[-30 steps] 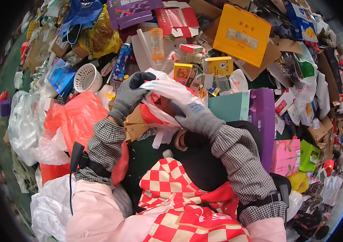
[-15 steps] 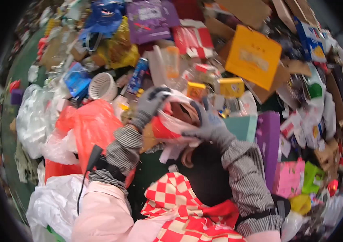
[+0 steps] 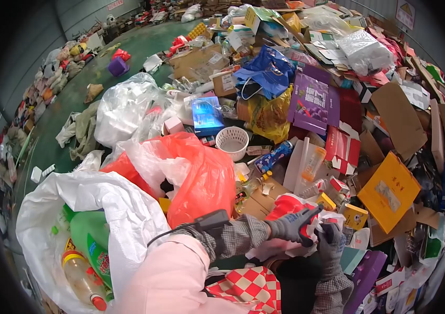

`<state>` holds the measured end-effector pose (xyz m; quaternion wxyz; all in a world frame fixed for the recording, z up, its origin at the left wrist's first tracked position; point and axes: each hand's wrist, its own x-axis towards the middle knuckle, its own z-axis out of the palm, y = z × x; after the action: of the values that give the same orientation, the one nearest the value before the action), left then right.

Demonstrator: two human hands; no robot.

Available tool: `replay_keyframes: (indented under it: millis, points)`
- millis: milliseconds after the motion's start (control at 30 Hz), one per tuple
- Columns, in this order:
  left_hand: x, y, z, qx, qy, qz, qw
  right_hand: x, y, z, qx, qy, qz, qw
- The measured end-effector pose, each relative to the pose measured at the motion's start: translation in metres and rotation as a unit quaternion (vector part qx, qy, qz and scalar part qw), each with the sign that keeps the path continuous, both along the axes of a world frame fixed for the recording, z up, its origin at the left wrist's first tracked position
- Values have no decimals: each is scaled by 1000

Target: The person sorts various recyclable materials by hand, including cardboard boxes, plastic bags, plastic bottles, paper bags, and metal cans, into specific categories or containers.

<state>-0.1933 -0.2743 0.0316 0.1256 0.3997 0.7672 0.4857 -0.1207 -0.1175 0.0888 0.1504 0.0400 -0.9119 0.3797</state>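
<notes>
A red-and-white plastic bag (image 3: 284, 205) is bunched in front of me, among the waste. My left hand (image 3: 295, 226), in a grey glove, lies across it with thumb and fingers around a fold of the plastic. At its right edge my right hand (image 3: 331, 242), gloved too, is closed on the bag, fingers bent. The two hands are close together. What is inside the bag is hidden. Just beyond the hands lie small yellow boxes (image 3: 355, 215) and a flattened piece of brown cardboard (image 3: 262, 201).
On my left stands an open white sack (image 3: 128, 209) with a green bottle (image 3: 90, 240) and a clear bottle (image 3: 84, 277). Nearby are a red plastic bag (image 3: 207, 172), a white basket (image 3: 232, 142) and an orange-yellow box (image 3: 390, 191). Mixed waste is heaped beyond.
The view has swung to the left and up, bringing the white sack and far floor in. The bag's opening, spread between both hands before, no longer shows; my hands are closer together.
</notes>
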Motion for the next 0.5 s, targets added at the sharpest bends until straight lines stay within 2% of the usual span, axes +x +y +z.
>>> replay_keyframes:
  millis: [33,67,100,167,233,267,300,367,433,500]
  points:
    - [2,13,0,-15,0,20,1000,5,-3,7,-12,-10,0,1000]
    - [-3,23,12,-56,-31,-63,996,11,-4,9,48,31,1,998]
    - [-6,40,-14,-69,56,-74,993,16,0,11,40,29,-6,999]
    - [0,62,-23,27,120,-57,991,25,11,20,24,23,-24,999]
    - [-2,65,1,48,-104,-39,993,35,12,44,14,18,-50,999]
    - [-5,65,14,57,-216,-32,974,39,14,52,-22,21,-83,996]
    - [-13,70,14,34,-321,43,946,44,20,57,-59,25,-116,991]
    - [-40,51,25,88,-409,113,901,56,33,67,-33,48,-150,987]
    - [-79,10,27,124,-406,213,880,64,37,69,-81,70,-152,983]
    - [-131,-56,26,260,-405,287,829,63,37,80,-161,16,-104,981]
